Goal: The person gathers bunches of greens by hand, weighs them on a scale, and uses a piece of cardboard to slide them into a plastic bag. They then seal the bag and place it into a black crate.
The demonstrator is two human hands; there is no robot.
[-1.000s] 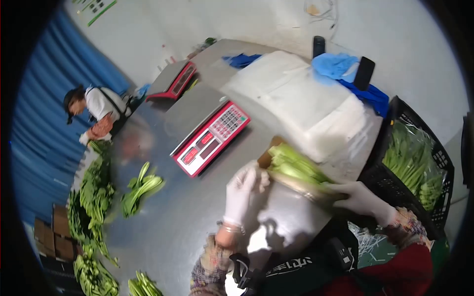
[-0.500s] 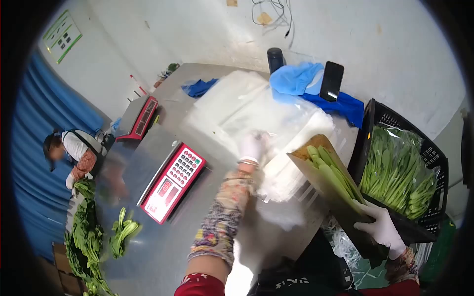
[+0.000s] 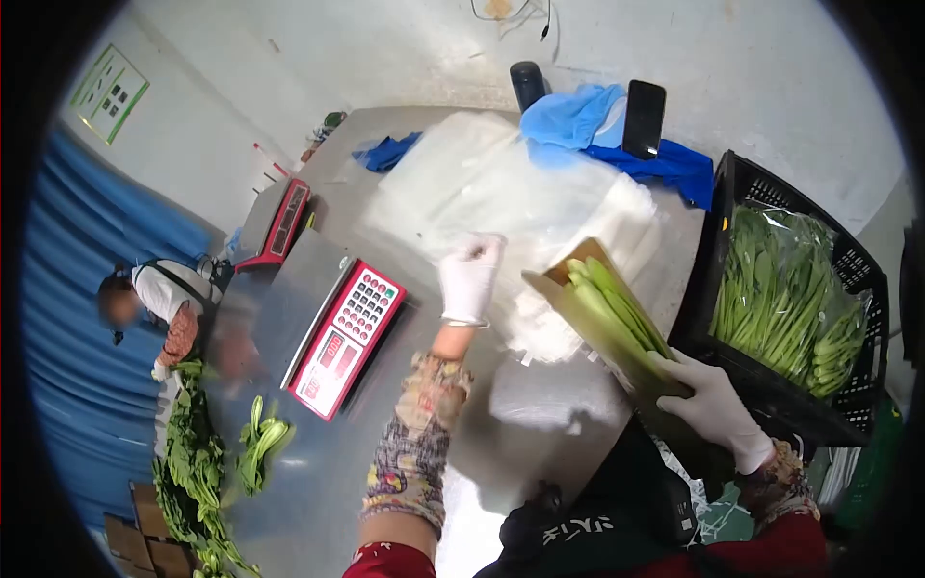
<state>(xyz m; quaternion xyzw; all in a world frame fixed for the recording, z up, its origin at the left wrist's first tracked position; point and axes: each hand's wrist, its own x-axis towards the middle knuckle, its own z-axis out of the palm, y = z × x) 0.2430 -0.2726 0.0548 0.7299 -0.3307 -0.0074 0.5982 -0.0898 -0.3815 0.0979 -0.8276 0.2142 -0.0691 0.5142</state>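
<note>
White gloves cover both hands. My left hand [image 3: 470, 277] is closed, fingertips pinched together, above the near edge of a stack of clear plastic bags [image 3: 472, 183]; whatever it may pinch is too small to make out. On the right, my right hand [image 3: 711, 405] grips the lower part of a brown wrap [image 3: 568, 289] that lies around a bunch of green stalks [image 3: 617, 306]. The wrap is tilted, its open end pointing up and left over the bags' near corner. The leafy end by my right hand is mostly hidden.
Two red scales [image 3: 349, 337] [image 3: 281, 223] stand on the metal table [image 3: 520, 453]. Loose greens [image 3: 260, 445] and a leafy pile [image 3: 193, 472] lie left, near a co-worker [image 3: 173, 299]. A black crate [image 3: 771, 385] holds bagged greens. A phone [image 3: 644, 118] and blue cloths [image 3: 568, 120] lie behind.
My left hand left the wrap, reached over the bags, then drew back a little toward me, fingers pinched. My right hand carried the wrapped stalks rightward, and they now sit tilted beside the bags.
</note>
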